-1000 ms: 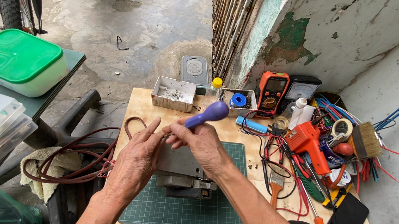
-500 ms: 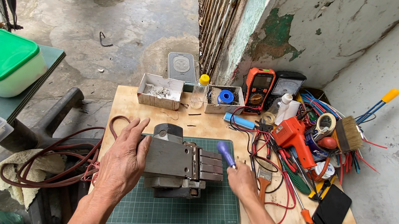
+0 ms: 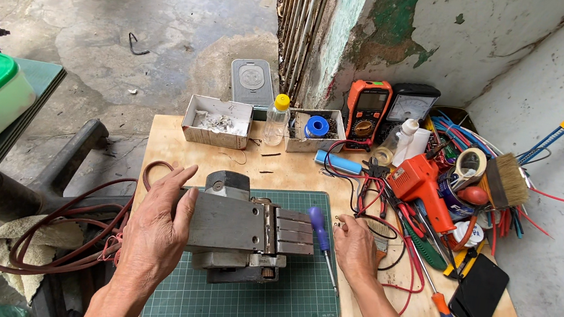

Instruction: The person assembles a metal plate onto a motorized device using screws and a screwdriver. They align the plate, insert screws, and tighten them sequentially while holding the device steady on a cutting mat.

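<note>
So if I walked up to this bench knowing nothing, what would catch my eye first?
Probably the heavy grey metal power tool lying on the green cutting mat in the middle, with the left hand pressed against its side. Next, the right hand resting on the wooden table beside a purple-handled screwdriver. Then the colourful clutter at the right: an orange tool, red wires and a paintbrush.

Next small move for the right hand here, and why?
Probably lift the right hand off the purple-handled screwdriver lying on the green mat beside it. The left hand already braces the grey power tool, so that tool looks steadied.
</note>
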